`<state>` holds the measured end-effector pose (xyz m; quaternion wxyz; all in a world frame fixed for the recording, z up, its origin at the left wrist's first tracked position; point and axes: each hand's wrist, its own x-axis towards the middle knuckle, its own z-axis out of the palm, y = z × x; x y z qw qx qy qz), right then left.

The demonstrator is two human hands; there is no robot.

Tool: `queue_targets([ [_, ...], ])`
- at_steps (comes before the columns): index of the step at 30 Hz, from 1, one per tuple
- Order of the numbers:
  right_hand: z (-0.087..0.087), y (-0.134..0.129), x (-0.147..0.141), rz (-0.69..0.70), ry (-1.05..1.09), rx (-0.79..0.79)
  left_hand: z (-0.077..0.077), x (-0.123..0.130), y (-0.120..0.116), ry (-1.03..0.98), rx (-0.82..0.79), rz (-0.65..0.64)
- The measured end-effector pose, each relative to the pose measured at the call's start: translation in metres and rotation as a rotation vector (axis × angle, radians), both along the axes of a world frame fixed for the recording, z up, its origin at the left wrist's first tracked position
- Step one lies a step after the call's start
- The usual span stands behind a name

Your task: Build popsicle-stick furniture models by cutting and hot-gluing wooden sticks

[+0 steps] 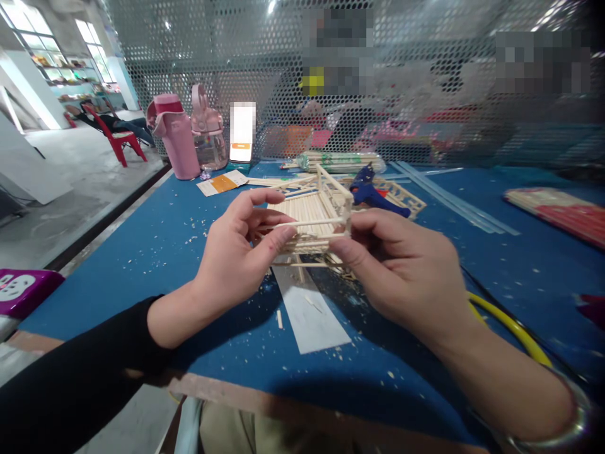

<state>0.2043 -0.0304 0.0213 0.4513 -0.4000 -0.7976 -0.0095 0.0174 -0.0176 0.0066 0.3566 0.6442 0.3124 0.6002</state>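
Note:
Both hands hold up a small model built of thin wooden sticks (pixel 307 211), with a slatted floor and a raised frame at its right end. My left hand (pixel 236 246) grips its left side, thumb along the front stick and fingers behind. My right hand (pixel 401 265) pinches the right corner near an upright post, its fingertips partly hidden. Below the model, a pale strip of card (pixel 314 321) lies on the blue table (pixel 189 347) with small stick scraps. Just behind it is a blue glue gun (pixel 373 192).
A pink flask (pixel 174 139), a clear pink bottle (pixel 210 142) and a lit phone (pixel 242 132) stand at the back left. Clear glue sticks (pixel 458 198) and bundled wooden sticks (pixel 340 162) lie behind. A yellow cable (pixel 510 328) runs at the right; a purple power strip (pixel 28 293) sits left.

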Motion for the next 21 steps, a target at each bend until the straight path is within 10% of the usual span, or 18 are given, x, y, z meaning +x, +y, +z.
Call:
queue_targets([
  [13,0.001,-0.003,-0.002,-0.005,0.074,-0.052,-0.001,0.001,0.003,-0.043,-0.008,-0.078],
  [21,-0.01,0.004,-0.007,0.102,0.575,-0.438,-0.002,-0.002,0.005,-0.21,0.059,0.083],
])
